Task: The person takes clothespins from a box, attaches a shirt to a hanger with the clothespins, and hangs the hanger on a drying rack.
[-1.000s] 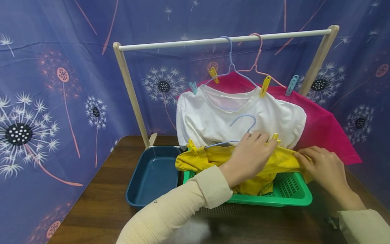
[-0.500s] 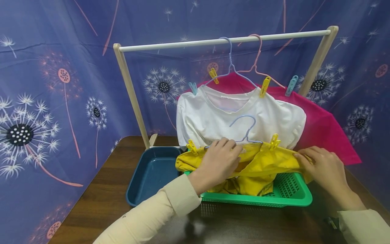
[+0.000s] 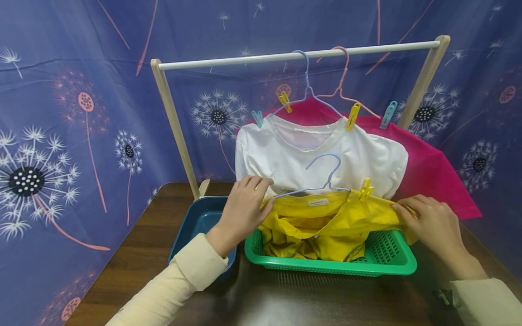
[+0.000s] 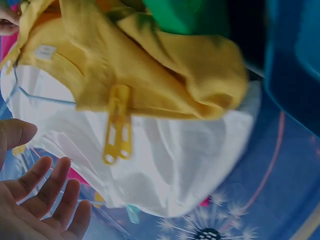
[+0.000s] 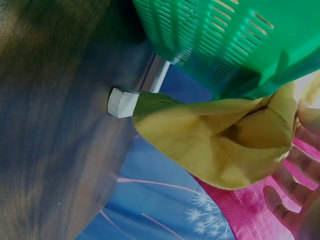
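A yellow shirt (image 3: 359, 219) hangs on a blue wire hanger (image 3: 328, 179), its lower part bunched in the green basket (image 3: 326, 266). With thumb and fingers my right hand (image 3: 438, 226) pinches the shirt's right sleeve; the right wrist view shows the thumb at the cloth edge and the other fingers behind. My left hand (image 3: 242, 208) is by the shirt's left shoulder, fingers spread and apart from the cloth in the left wrist view. A yellow clothespin (image 4: 118, 122) clips that shoulder, hidden by the hand in the head view. Another yellow clothespin (image 3: 366, 189) grips the right shoulder.
Behind, a white shirt (image 3: 281, 158) and a magenta shirt (image 3: 436, 172) hang from the white rod (image 3: 244, 59) of a wooden-legged rack, clipped with blue and yellow clothespins. A dark blue tray (image 3: 183, 231) stands left of the basket on the brown table (image 3: 134, 253).
My left hand has moved left, from the right clothespin along the hanger to the shirt's left shoulder, uncovering the collar and label. The right hand keeps its place on the sleeve.
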Motion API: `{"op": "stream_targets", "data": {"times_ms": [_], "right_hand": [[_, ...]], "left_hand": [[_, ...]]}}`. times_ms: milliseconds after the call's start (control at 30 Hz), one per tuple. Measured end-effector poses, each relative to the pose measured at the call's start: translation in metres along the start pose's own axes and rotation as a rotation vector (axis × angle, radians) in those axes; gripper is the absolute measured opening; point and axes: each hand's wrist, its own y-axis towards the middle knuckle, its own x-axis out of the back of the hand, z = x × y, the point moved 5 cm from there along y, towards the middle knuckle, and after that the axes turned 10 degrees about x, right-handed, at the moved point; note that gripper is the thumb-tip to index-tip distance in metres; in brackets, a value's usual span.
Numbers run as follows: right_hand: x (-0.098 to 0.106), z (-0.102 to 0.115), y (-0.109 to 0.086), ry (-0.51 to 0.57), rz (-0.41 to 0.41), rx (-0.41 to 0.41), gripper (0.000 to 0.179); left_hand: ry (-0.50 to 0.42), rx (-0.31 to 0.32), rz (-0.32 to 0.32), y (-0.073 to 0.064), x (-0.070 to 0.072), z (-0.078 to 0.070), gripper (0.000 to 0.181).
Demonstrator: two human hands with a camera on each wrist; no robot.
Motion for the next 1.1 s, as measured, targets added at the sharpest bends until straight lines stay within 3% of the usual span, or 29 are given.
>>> {"op": "stream_targets", "data": {"times_ms": [200, 533, 800, 1100], "right_hand": [[0.000, 0.000, 0.000, -0.003, -0.005, 0.008, 0.021], [-0.001, -0.001, 0.000, -0.008, -0.005, 0.012, 0.021], [-0.001, -0.001, 0.000, -0.006, 0.000, 0.004, 0.021], [0.000, 0.001, 0.001, -0.008, -0.005, 0.012, 0.019]], "left_hand": [[0.015, 0.087, 0.026, -0.007, 0.001, 0.024, 0.036], [0.059, 0.233, 0.169, -0.025, -0.016, 0.053, 0.038], [0.028, 0.281, 0.281, -0.035, -0.034, 0.064, 0.030], [0.016, 0.298, 0.336, -0.036, -0.046, 0.065, 0.008]]}}
